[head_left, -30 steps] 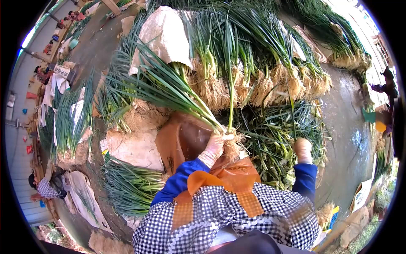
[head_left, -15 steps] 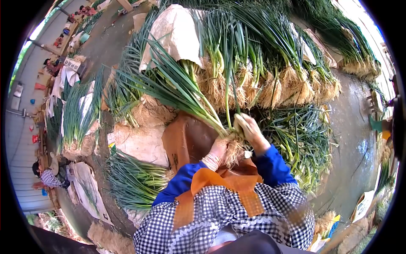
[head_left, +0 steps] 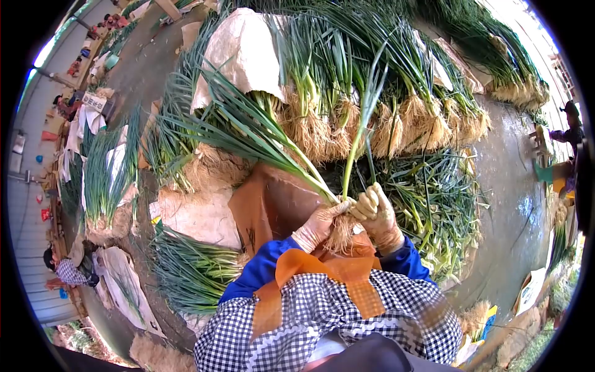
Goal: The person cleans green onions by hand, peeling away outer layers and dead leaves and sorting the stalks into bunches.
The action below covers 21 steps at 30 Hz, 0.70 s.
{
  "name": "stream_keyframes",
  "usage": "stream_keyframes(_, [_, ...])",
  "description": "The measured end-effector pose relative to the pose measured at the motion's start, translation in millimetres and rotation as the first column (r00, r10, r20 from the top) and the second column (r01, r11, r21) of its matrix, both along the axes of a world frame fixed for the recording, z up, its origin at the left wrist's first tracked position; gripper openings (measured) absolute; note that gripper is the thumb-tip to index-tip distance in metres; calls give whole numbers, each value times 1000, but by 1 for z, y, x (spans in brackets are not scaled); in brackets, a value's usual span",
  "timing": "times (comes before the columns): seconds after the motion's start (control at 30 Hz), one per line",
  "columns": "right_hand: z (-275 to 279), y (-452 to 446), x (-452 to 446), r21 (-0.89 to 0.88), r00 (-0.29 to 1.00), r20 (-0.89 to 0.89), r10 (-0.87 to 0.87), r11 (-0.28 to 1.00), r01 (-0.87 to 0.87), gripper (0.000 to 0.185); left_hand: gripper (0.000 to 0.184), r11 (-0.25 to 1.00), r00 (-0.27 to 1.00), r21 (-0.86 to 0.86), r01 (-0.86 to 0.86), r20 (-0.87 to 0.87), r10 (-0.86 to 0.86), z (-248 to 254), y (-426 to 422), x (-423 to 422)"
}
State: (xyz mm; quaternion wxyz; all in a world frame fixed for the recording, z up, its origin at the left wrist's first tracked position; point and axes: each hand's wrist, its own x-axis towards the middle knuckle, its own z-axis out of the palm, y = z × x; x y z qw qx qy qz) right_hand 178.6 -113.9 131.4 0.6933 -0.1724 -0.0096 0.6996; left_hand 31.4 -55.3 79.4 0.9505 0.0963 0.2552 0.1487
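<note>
My left hand (head_left: 317,227), in a pale glove, is closed around the root end of a small bunch of long green onions (head_left: 279,146), whose leaves point up and left. Pale roots (head_left: 341,234) hang below its fingers. One stalk (head_left: 351,158) of the bunch stands apart, leaning up and right. Close beside the roots, my right hand (head_left: 377,217) is gloved too, its fingers curled together around a thin dark green leaf (head_left: 370,162).
Rows of onions with bushy roots (head_left: 310,127) lie ahead. Stripped leaves (head_left: 427,204) are heaped at the right. A pale sack (head_left: 198,217) and another onion pile (head_left: 192,273) lie left. People (head_left: 69,271) work at the far left and right.
My right hand moved from the leaf heap to the bunch, then slightly down and right with its fingers curled. The separate stalk now leans right. My left hand still holds the bunch.
</note>
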Motion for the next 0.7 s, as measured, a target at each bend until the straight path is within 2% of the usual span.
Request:
stream_keyframes(0.07, [5,-11,10,-32,992,94,85,996,-82,39,26,941,999,336,26,-53,-9,24,4,-1])
stream_keyframes(0.13, [8,-30,27,-121,957,153,247,966,-230,39,25,921,999,388,-14,-27,26,46,14,-1])
stream_keyframes(0.17, [4,-43,37,-153,781,580,234,972,-178,38,25,894,998,444,-57,1,63,60,21,-3])
stream_keyframes(0.2, [-10,-52,64,-356,550,658,515,856,-375,36,22,776,974,596,-208,50,222,88,32,-12])
stream_keyframes(0.23, [-28,-61,91,-572,246,637,730,662,-484,36,18,741,959,612,-274,118,257,80,46,-22])
stream_keyframes(0.27, [-48,-64,110,-779,-494,626,603,462,-424,36,16,824,971,515,-237,99,218,105,60,-39])
stream_keyframes(0.3, [-60,-61,122,-915,-958,247,148,362,-180,38,15,677,948,679,-285,97,303,118,71,-47])
stream_keyframes(0.33, [-44,-22,123,-946,-950,118,290,324,-19,43,15,706,908,579,-409,182,377,114,81,-53])
stream_keyframes(0.37, [2,32,107,-926,-911,146,385,377,11,38,14,717,853,464,-520,255,455,110,90,-54])
stream_keyframes(0.4, [-9,60,114,-768,-788,328,521,632,98,41,20,716,867,493,-494,214,450,110,99,-47])
stream_keyframes(0.43, [-20,88,120,-488,-620,616,486,853,185,43,27,714,878,521,-467,172,447,111,103,-40])
stream_keyframes(0.47, [-31,115,127,-173,-518,808,282,953,248,45,28,764,907,516,-388,66,417,108,98,-34])
stream_keyframes(0.5, [-21,149,123,-279,-524,719,456,881,382,48,24,849,905,331,-412,38,425,79,98,-31])
stream_keyframes(0.53, [-39,176,129,-327,-521,683,513,852,409,43,21,850,933,391,-353,80,350,46,98,-28])
stream_keyframes(0.57, [-73,198,142,-365,-520,703,486,873,323,37,19,844,956,451,-292,113,270,26,95,-24])
stream_keyframes(0.6, [-123,223,160,-360,-492,782,383,922,145,32,18,821,935,451,-351,121,334,23,85,-17])
stream_keyframes(0.63, [-195,245,185,-287,-380,900,215,947,-144,27,17,796,910,448,-408,125,396,21,76,-11])
stream_keyframes(0.67, [-133,215,159,-303,-175,935,309,951,63,26,22,819,922,429,-381,111,371,13,73,-9])
stream_keyframes(0.7, [-80,178,130,-307,110,950,293,940,151,27,27,868,942,374,-326,49,332,35,67,-3])
